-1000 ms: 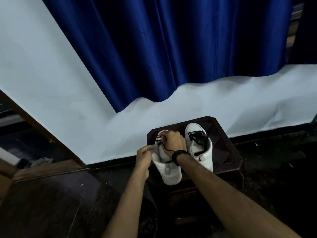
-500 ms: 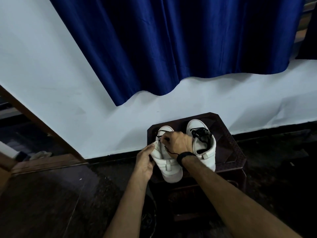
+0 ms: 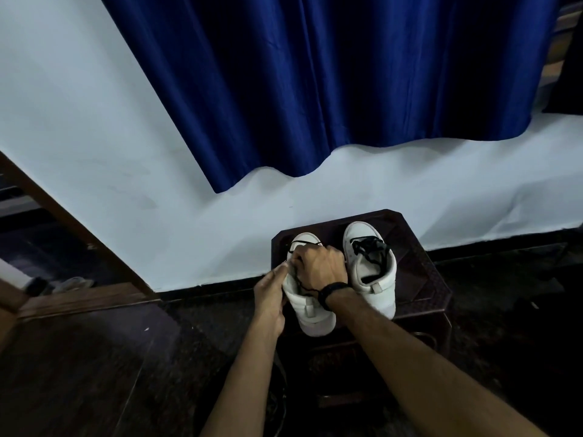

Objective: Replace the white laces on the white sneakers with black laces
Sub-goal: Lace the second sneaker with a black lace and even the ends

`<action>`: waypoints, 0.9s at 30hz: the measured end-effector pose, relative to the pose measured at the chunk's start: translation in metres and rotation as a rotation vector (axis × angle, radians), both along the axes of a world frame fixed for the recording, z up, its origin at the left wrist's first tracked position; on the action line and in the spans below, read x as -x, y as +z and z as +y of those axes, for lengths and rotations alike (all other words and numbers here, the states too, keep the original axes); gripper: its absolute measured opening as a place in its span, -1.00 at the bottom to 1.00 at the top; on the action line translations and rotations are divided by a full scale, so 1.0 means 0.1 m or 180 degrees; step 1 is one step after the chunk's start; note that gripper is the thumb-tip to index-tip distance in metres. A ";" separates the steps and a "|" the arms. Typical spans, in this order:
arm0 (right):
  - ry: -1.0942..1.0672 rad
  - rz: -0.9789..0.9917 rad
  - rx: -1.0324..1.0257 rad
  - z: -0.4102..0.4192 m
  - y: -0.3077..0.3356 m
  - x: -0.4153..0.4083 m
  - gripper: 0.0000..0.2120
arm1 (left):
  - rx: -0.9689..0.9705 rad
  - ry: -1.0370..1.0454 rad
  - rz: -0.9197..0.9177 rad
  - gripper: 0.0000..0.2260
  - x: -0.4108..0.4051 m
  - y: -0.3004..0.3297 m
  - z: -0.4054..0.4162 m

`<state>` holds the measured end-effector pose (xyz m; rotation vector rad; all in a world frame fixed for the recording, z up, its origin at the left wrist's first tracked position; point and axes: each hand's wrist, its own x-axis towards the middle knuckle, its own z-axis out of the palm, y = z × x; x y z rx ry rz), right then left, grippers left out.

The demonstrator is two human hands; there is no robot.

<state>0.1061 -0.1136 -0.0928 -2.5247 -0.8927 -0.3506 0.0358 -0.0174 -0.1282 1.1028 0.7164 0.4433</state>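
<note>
Two white sneakers stand side by side on a dark bench (image 3: 419, 279). The right hand (image 3: 320, 268) pinches a black lace (image 3: 304, 287) over the left sneaker (image 3: 310, 313). The left hand (image 3: 271, 291) grips that sneaker's side; the right sneaker (image 3: 375, 279) carries black laces.

Both hands work the black lace (image 3: 302, 280) on the left sneaker (image 3: 310, 310); the right hand (image 3: 320, 268) seemingly pinches it.

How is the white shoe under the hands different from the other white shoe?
Both hands, left hand and right hand, work on the left white sneaker; the right white sneaker sits untouched. The left one's black lace is partly threaded; the right one's black lace looks done. Both stand on the dark stool.
</note>
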 end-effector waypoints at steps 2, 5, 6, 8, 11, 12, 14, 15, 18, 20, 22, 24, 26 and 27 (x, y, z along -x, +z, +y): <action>-0.0028 0.0011 -0.0033 0.00 0.00 0.00 -0.78 | 0.0087 -0.0125 0.0115 -0.67 0.00 0.03 0.04; -0.0054 -0.0051 -0.0053 0.01 -0.02 -0.01 -0.81 | 0.0411 -0.0358 0.0226 -0.58 -0.03 0.03 0.18; -0.0065 -0.0075 -0.0080 0.01 -0.03 -0.01 -0.81 | 0.0323 -0.0375 0.0313 -0.73 -0.05 0.03 0.20; -0.0092 -0.0089 -0.0143 0.00 -0.04 -0.01 -0.82 | 0.0020 -0.0366 0.0461 -0.83 -0.08 0.07 0.19; -0.0225 -0.0225 -0.0314 -0.01 -0.03 0.01 -0.92 | -0.0324 -0.0278 0.0516 -0.83 -0.09 0.16 0.16; -0.0265 -0.0244 -0.0336 -0.01 -0.04 0.01 -0.93 | -0.0426 -0.0276 0.0495 -0.84 -0.11 0.19 0.15; -0.0299 -0.0203 -0.0334 0.00 -0.06 -0.01 -0.91 | -0.0684 -0.0347 0.0521 -0.85 -0.15 0.21 0.16; -0.0290 -0.0155 -0.0297 0.00 -0.08 -0.03 -0.87 | -0.0768 -0.0349 0.0563 -0.83 -0.17 0.20 0.16; -0.0240 -0.0163 -0.0130 0.01 -0.12 -0.06 -0.79 | -0.0081 -0.0174 0.0323 -0.84 -0.21 0.14 0.22; -0.0276 -0.0220 -0.0098 0.00 -0.14 -0.07 -0.74 | 0.0769 -0.0010 -0.0128 -0.87 -0.17 0.14 0.31; -0.0327 -0.0276 -0.0080 -0.02 -0.15 -0.08 -0.72 | 0.1361 0.0193 -0.0599 -0.78 -0.08 0.19 0.43; -0.0390 -0.0299 -0.0045 -0.02 -0.18 -0.10 -0.72 | 0.1463 0.0331 -0.0819 -0.72 0.06 0.28 0.56; -0.0454 -0.0291 -0.0013 -0.01 -0.20 -0.12 -0.72 | 0.1069 0.0161 -0.0421 -0.75 0.21 0.33 0.68; -0.0476 -0.0311 0.0000 0.00 -0.21 -0.13 -0.71 | 0.0582 -0.0046 0.0012 -0.78 0.29 0.33 0.73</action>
